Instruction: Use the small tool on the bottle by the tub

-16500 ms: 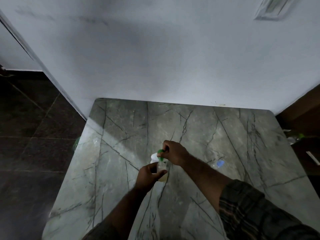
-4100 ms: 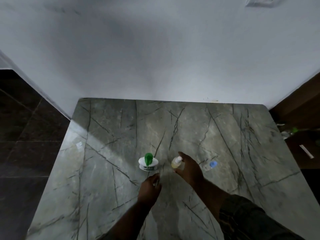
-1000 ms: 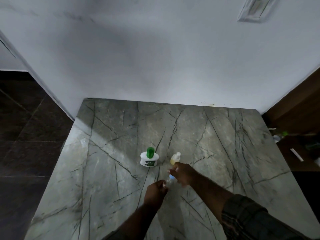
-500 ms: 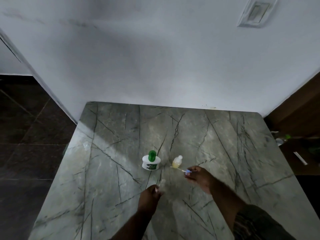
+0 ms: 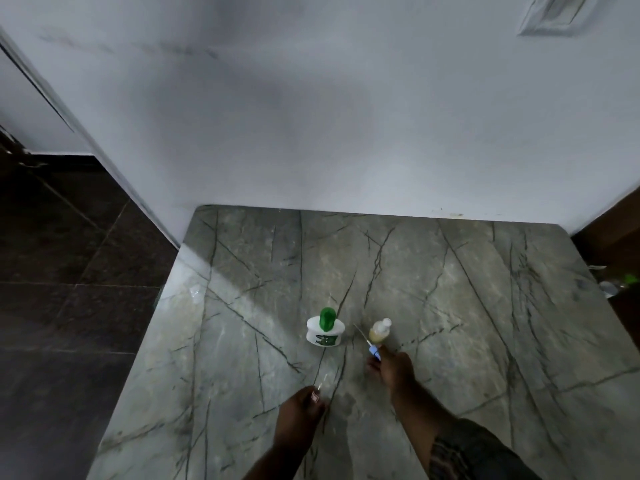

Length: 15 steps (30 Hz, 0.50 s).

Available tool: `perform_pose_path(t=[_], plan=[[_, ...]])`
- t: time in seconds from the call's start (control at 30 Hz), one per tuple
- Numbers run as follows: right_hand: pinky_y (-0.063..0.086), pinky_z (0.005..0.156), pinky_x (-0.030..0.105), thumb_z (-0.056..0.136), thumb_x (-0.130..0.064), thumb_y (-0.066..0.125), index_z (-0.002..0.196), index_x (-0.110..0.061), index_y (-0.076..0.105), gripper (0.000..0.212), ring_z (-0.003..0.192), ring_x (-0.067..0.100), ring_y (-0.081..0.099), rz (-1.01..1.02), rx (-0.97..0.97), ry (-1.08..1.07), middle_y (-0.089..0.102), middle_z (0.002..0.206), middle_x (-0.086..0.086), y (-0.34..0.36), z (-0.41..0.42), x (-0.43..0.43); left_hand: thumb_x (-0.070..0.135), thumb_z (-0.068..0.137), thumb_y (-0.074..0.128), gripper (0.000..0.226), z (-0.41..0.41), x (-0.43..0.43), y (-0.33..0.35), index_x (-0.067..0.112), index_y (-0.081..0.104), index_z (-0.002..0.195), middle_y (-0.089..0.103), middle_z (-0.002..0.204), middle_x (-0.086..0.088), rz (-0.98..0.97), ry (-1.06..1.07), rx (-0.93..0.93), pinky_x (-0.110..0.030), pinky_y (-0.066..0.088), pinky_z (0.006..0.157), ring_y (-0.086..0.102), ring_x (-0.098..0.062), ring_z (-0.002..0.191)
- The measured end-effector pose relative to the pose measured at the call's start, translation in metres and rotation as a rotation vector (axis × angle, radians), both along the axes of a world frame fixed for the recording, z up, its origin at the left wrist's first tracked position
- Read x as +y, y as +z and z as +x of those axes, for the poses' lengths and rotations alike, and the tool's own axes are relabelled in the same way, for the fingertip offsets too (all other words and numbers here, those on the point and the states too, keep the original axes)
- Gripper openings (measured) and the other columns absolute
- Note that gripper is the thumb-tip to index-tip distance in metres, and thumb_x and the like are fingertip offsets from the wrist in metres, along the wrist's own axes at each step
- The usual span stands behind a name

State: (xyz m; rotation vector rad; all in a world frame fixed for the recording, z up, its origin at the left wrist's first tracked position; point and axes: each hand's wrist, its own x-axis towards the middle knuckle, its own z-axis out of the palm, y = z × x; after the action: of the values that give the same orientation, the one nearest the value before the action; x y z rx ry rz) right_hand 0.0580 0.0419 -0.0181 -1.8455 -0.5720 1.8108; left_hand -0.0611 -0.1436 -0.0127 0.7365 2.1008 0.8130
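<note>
Hard to make out at the near centre: a clear, thin item (image 5: pixel 323 379) pinched at the fingertips of the left hand (image 5: pixel 300 415), nearly lost against the veined stone, its shape blurred. Right hand (image 5: pixel 393 370) curled round a small blue-handled tool (image 5: pixel 373 351), with a thin pale stem slanting up and left from the blue grip to a tip just left of the small bottle (image 5: pixel 379 331); whether the tip touches anything, impossible to tell. Both forearms cut off at the bottom edge, the right one in a dark patterned sleeve (image 5: pixel 474 452).

Small bottle upright with a white cap, clear-walled, partly filled with a pale yellow liquid. Just left of it, apart, a squat white container (image 5: pixel 325 332) with a green nozzle on top and a green label on its near side; print too small to read, contents hidden.

Grey-green marble counter (image 5: pixel 485 306) with dark veins, a bright band of light across its left part. Far edge set against a plain pale wall (image 5: pixel 311 116); a wall plate (image 5: pixel 554 12) cut off at the top right. Dark tiled floor (image 5: pixel 69 289) to the left. At the far right, beyond the counter's edge, dim clutter with a green spot (image 5: pixel 630 279), unclear.
</note>
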Motion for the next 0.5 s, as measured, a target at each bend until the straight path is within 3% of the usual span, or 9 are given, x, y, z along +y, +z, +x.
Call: perform_pose_path(t=[0.17,0.27,0.33,0.4,0.5], plan=[[0.058,0.067,0.046,0.087,-0.001,0.066,0.12,0.018,0.048,0.042,0.077,0.035,0.063,0.015,-0.09,0.027,0.062,0.107,0.038,-0.003,-0.005,-0.001,0.026,0.085,0.077,0.024,-0.002,0.0,0.001,0.041,0.06,0.076,0.066,0.067,0.017,0.009,-0.012,0.005,-0.002,0.043,0.062,0.06,0.01,0.069],[0.059,0.064,0.047,0.083,-0.007,0.074,0.118,0.011,0.044,0.05,0.069,0.033,0.063,0.045,-0.2,0.083,0.062,0.1,0.032,-0.003,-0.004,-0.006,0.027,0.086,0.076,0.012,0.0,0.002,0.003,0.034,0.066,0.085,0.069,0.075,0.012,0.018,-0.015,0.001,-0.005,0.043,0.063,0.064,-0.001,0.076],[0.058,0.08,0.049,0.083,-0.018,0.076,0.119,0.005,0.043,0.054,0.089,0.039,0.067,0.1,-0.385,0.222,0.063,0.113,0.029,-0.003,-0.001,-0.008,0.028,0.085,0.077,0.011,0.0,0.002,0.003,0.033,0.068,0.087,0.069,0.075,0.012,0.022,-0.017,0.009,-0.004,0.042,0.064,0.063,0.002,0.075],[0.052,0.091,0.042,0.084,-0.029,0.076,0.123,0.001,0.045,0.057,0.111,0.039,0.063,0.157,-0.546,0.367,0.062,0.125,0.024,-0.002,0.002,-0.012,0.028,0.085,0.077,0.015,0.001,0.001,0.002,0.036,0.065,0.081,0.067,0.07,0.013,0.023,-0.009,0.004,-0.005,0.043,0.062,0.06,0.008,0.071],[0.051,0.09,0.038,0.087,-0.033,0.071,0.125,-0.001,0.046,0.055,0.112,0.038,0.062,0.217,-0.62,0.463,0.064,0.122,0.023,-0.001,0.002,-0.017,0.03,0.084,0.078,0.019,0.0,-0.003,-0.002,0.033,0.062,0.073,0.064,0.063,0.011,0.008,0.001,0.004,-0.009,0.043,0.062,0.056,0.008,0.062]])
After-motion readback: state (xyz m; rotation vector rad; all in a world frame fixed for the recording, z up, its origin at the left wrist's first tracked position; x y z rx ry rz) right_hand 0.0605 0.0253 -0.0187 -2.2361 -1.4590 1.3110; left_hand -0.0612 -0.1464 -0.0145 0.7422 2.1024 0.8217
